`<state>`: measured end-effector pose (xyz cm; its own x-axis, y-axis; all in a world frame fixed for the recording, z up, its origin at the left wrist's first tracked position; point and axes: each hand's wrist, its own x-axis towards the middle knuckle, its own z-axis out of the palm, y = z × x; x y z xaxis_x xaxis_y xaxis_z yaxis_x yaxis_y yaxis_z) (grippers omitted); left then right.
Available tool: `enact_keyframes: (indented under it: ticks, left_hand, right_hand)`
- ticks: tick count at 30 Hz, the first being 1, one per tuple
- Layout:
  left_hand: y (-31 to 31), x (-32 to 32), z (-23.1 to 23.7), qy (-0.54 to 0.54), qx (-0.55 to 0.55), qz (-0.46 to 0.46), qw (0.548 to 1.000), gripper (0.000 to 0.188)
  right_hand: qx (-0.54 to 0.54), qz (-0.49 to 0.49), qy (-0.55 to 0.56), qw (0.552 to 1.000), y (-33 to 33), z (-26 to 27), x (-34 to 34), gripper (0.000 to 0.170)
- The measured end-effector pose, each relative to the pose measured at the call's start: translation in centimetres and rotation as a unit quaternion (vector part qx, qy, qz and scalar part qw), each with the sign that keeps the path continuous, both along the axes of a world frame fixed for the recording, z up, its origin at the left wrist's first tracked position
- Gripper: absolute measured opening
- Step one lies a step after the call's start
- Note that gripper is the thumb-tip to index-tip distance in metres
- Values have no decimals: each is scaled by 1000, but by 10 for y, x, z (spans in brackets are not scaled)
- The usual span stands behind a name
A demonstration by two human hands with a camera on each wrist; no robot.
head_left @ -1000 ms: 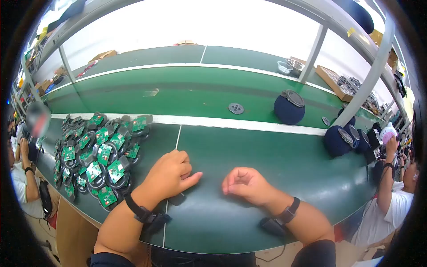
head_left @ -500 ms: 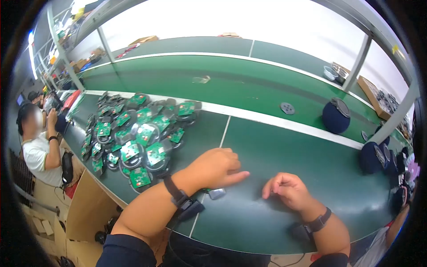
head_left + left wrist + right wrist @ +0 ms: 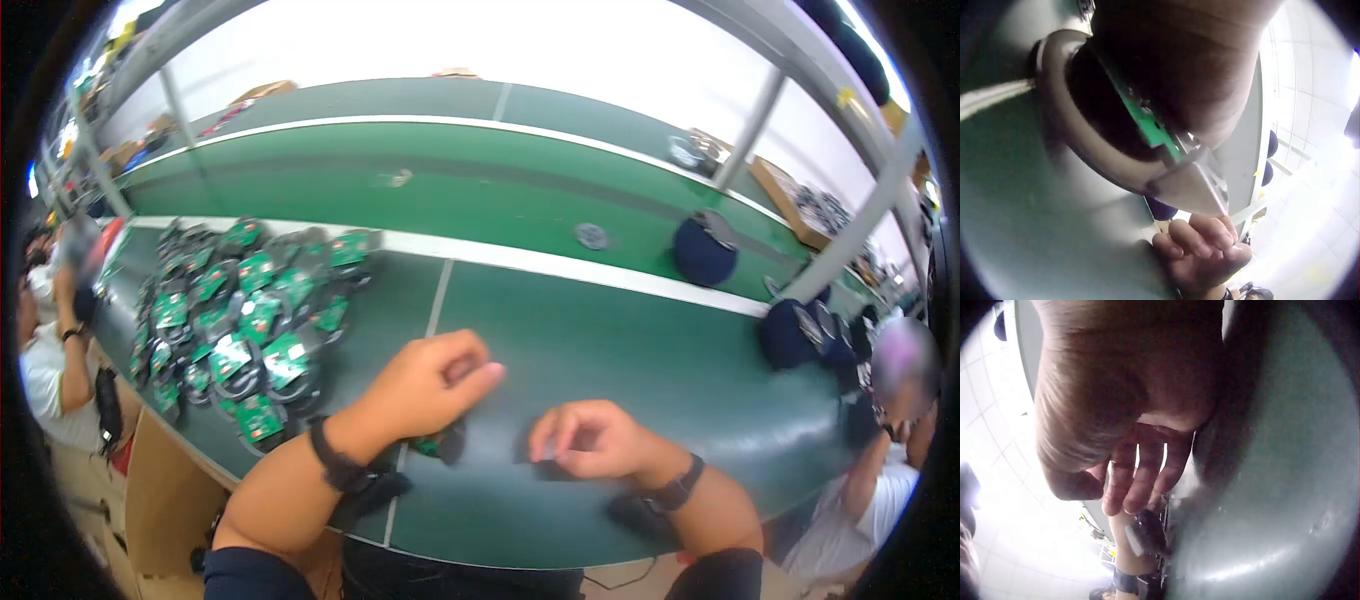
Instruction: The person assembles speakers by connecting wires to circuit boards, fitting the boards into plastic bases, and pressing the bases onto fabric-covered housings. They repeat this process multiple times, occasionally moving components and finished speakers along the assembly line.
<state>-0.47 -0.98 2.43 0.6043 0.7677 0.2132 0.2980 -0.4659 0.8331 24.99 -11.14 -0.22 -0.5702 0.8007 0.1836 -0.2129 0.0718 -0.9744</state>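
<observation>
In the head view my left hand (image 3: 425, 385) is over the table beside the white line, its thumb and forefinger bent toward each other. It holds a round black part with a green circuit board (image 3: 430, 443), mostly hidden beneath it. The left wrist view shows the part's thick ring (image 3: 1100, 153) tilted under the palm, with a pale wedge-shaped piece (image 3: 1191, 187) at one end. My right hand (image 3: 600, 440) is just to the right, thumb and forefinger bent together. A small pale spot shows at its fingertips; I cannot tell whether it is something pinched.
Many similar black parts with green boards (image 3: 258, 315) are heaped on the left of the green table (image 3: 600, 340). A dark blue ball-shaped unit (image 3: 705, 250) stands at the back right near a grey disc (image 3: 591, 236). More blue units (image 3: 787, 335) stand at the right, near another person.
The head view swings one way and back. My left thumb and forefinger draw closer together, and more of the green board shows. The right hand comes slightly nearer to the left.
</observation>
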Motion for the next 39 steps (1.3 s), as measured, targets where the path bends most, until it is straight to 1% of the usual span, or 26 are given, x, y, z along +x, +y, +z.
enact_keyframes:
  ticks: [1, 2, 3, 5, 6, 8, 10, 11, 13, 14, 15, 17, 18, 19, 20, 21, 23, 24, 26, 27, 29, 30, 32, 34, 37, 39]
  left_hand:
    - [0, 0, -5, -18, -76, 4, 997, 17]
    - [4, 2, -17, -65, -116, -6, 991, 16]
    - [4, 6, -18, -69, -116, -21, 991, 16]
    - [1, 12, -15, -135, -230, 36, 963, 18]
    - [0, 14, -15, -134, -231, 28, 963, 18]
    - [-2, 17, -15, -191, -300, 69, 932, 22]
    - [-5, 18, -12, -191, -324, 71, 924, 23]
    - [-6, 19, -12, -191, -346, 78, 915, 23]
    - [-10, 23, -14, -196, -334, 83, 918, 24]
    - [-12, 25, -15, -202, -322, 91, 921, 24]
    - [-14, 27, -16, -200, -322, 92, 921, 24]
    - [-19, 30, -17, -232, -309, 60, 920, 25]
    - [-21, 29, -16, -230, -309, 40, 922, 26]
    - [-22, 28, -15, -228, -310, 45, 922, 26]
    - [-24, 28, -14, -230, -298, 23, 926, 25]
    - [-25, 29, -13, -234, -286, -1, 929, 24]
    - [-22, 24, -16, -231, -287, -32, 929, 20]
    - [-22, 23, -15, -207, -273, -54, 938, 19]
    - [-21, 21, -16, -185, -260, -78, 944, 19]
    - [-21, 20, -17, -180, -265, -88, 943, 22]
    - [-18, 18, -17, -177, -269, -99, 942, 25]
    - [-16, 17, -17, -171, -271, -103, 942, 27]
    - [-15, 14, -18, -162, -278, -109, 941, 30]
    - [-15, 16, -17, -189, -287, -127, 931, 35]
    - [-18, 17, -18, -202, -295, -129, 925, 39]
    - [-17, 18, -18, -201, -298, -131, 924, 39]
  right_hand:
    - [5, 5, 7, 1000, 0, 0, -1, 11]
    - [-11, 11, 18, 1000, 0, -2, -2, 13]
    - [-10, -4, 12, 1000, -1, -2, -3, 13]
    - [10, 24, 15, 1000, 1, -2, -5, 13]
    - [18, 27, 8, 999, 1, -3, -6, 14]
    - [20, 1, -13, 1000, -1, 3, -11, 17]
    - [35, -42, -56, 997, 0, -4, -18, 26]
    - [35, -45, -56, 997, -2, -2, -22, 26]
    - [-2, -96, -134, 986, -5, 6, -31, 33]
    - [33, -132, -151, 979, -7, 3, -36, 40]
    - [33, -132, -150, 979, -7, 7, -36, 40]
    - [65, -116, -245, 960, -6, 17, -37, 38]
    - [65, -111, -240, 962, -5, 13, -36, 38]
    - [102, -111, -272, 950, -5, 7, -33, 38]
    - [138, -113, -304, 936, -5, 4, -31, 37]
    - [135, -113, -305, 936, -5, 4, -31, 37]
    - [33, -115, -253, 960, -7, 9, -27, 31]
    - [33, -121, -257, 958, -7, 7, -25, 31]
    - [18, -146, -164, 975, -6, 1, -23, 26]
    - [18, -148, -167, 975, -6, 1, -24, 26]
    - [-80, -152, -3, 985, -4, 0, -26, 26]
    - [-84, -150, 0, 985, -2, -1, -24, 30]
    - [-90, -159, 4, 983, 0, -1, -24, 32]
    - [-97, -171, 4, 980, -1, 0, -23, 33]
    - [-106, -182, 37, 977, 4, -1, -20, 38]
    - [-113, -212, 52, 969, 6, -4, -19, 41]
